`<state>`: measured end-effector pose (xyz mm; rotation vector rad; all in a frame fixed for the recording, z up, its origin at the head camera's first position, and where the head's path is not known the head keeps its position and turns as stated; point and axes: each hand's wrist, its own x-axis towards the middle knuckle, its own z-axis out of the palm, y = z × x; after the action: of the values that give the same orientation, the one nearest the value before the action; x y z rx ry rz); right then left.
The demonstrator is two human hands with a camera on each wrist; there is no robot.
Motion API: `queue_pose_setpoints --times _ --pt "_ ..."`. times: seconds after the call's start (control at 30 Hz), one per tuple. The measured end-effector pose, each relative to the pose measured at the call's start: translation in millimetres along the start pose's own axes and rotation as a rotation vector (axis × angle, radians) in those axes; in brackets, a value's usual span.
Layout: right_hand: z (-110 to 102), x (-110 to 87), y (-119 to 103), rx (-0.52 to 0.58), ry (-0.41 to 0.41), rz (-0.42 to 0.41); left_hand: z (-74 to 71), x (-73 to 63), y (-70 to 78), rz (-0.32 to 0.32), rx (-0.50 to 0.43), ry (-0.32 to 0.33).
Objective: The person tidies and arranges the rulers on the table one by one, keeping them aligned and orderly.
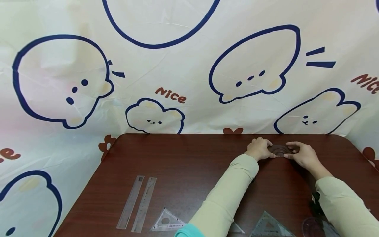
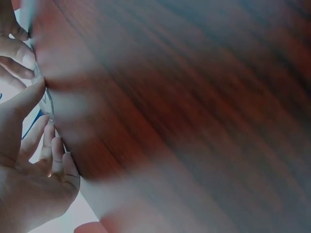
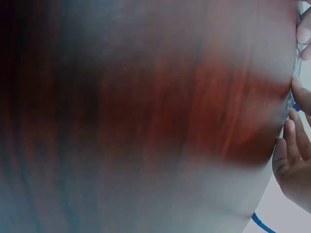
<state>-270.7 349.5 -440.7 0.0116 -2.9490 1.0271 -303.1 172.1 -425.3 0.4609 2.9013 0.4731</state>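
A clear half-round protractor (image 1: 279, 150) lies at the back right of the brown table, between both hands. My left hand (image 1: 260, 148) holds its left side, the thumb at the near corner and the forefinger farther back. On the opposite side my right hand (image 1: 302, 154) grips it likewise with thumb and fingers. In the left wrist view, the left hand (image 2: 36, 165) has its thumb against the thin clear edge of the protractor (image 2: 49, 103). The right wrist view shows the right hand (image 3: 296, 165) at the frame's edge, partly cut off.
Two clear rulers (image 1: 130, 202) (image 1: 144, 204) lie side by side at the left. Near the front are a clear set square (image 1: 165, 221) and a greenish set square (image 1: 270, 225). A round-edged clear piece (image 1: 314, 227) is partly under the right sleeve. Behind the table hangs a printed cloth (image 1: 192, 65).
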Motion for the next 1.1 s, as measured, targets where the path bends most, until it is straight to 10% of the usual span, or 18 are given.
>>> queue_pose_setpoints --times 1.1 --pt "4.8 -9.1 -12.4 0.001 0.183 0.182 3.6 -4.7 3.2 -0.016 0.010 0.007"
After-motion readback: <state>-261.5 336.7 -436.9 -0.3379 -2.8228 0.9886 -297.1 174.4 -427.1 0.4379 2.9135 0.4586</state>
